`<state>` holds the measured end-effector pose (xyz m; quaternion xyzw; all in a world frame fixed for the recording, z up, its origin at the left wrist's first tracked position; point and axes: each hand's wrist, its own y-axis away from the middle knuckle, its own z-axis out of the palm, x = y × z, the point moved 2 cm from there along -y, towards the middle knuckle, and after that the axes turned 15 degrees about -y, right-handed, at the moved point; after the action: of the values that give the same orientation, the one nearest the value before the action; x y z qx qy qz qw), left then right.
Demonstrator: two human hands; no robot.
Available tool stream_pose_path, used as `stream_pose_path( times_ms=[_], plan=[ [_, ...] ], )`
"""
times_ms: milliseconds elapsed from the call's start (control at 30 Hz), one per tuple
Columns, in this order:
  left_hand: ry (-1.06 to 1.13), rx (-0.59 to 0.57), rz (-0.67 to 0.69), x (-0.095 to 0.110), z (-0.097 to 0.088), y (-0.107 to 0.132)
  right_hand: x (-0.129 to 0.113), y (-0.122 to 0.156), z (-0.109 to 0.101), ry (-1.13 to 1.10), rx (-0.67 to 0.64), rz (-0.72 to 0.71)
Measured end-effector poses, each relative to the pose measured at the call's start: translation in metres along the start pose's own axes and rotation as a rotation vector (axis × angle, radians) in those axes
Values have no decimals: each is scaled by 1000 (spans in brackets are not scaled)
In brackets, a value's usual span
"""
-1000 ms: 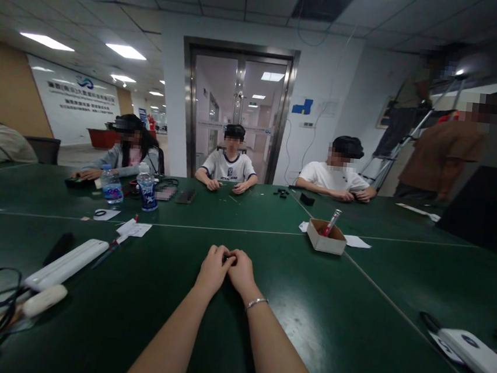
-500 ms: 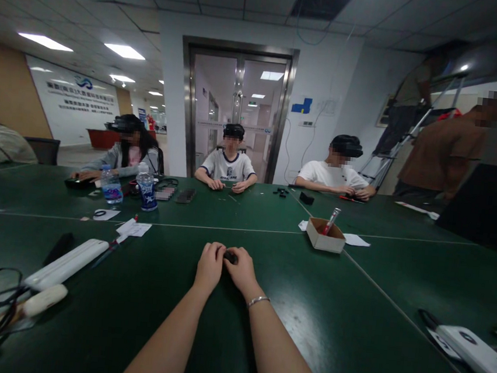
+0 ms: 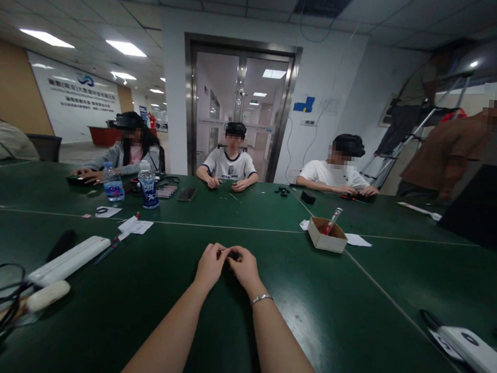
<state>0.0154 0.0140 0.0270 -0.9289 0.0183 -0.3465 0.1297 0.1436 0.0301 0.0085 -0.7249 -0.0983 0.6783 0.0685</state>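
Both my hands meet near the middle of the green table [image 3: 165,319]. My left hand [image 3: 212,263] has its fingers bent and closed at a small black object [image 3: 235,255]. From the other side my right hand [image 3: 243,266], with a silver bracelet at the wrist, curls its fingers around the same piece. The object is mostly hidden by the fingers, so its kind cannot be made out. My fingertips touch or nearly touch each other over it.
A cardboard box [image 3: 326,241] holding a red-and-silver tube stands ahead right. Left lie a white power strip [image 3: 69,260], cables and papers [image 3: 136,225]; farther back stand two bottles [image 3: 148,185]. Another power strip [image 3: 474,352] is at right. Several people sit across the table.
My right hand has shifted slightly to the right and its fingers have changed their hold on the black piece. My left hand has barely moved. The view has shifted a little.
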Motion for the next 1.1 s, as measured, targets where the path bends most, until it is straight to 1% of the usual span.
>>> stream_pose_path(
  times_ms=[100, 233, 300, 433, 600, 800, 900, 967, 1100],
  plan=[
    [4, -4, 4, -1, 0, -1, 3, -1, 0, -119, -7, 48],
    [-12, -8, 5, -3, 1, -2, 6, -6, -2, -220, 72, 64],
    [-31, -13, 3, -4, 2, -3, 5, -8, -3, -256, 91, 92],
    [-66, -11, 38, -7, 5, -4, 2, -10, -5, -326, 82, 154],
    [-70, -25, 21, -7, 3, -4, 0, -9, -6, -332, 52, 156],
    [-73, -67, -21, -3, 0, -2, -3, -7, -5, -348, 58, 163],
    [-73, -57, -27, -3, -1, -1, -6, -6, -6, -361, 47, 165],
    [-57, -52, -25, -3, -2, -1, -7, -5, -6, -378, 46, 171],
    [15, -101, -38, -2, -4, 2, -8, -5, -6, -394, 45, 171]
  ],
)
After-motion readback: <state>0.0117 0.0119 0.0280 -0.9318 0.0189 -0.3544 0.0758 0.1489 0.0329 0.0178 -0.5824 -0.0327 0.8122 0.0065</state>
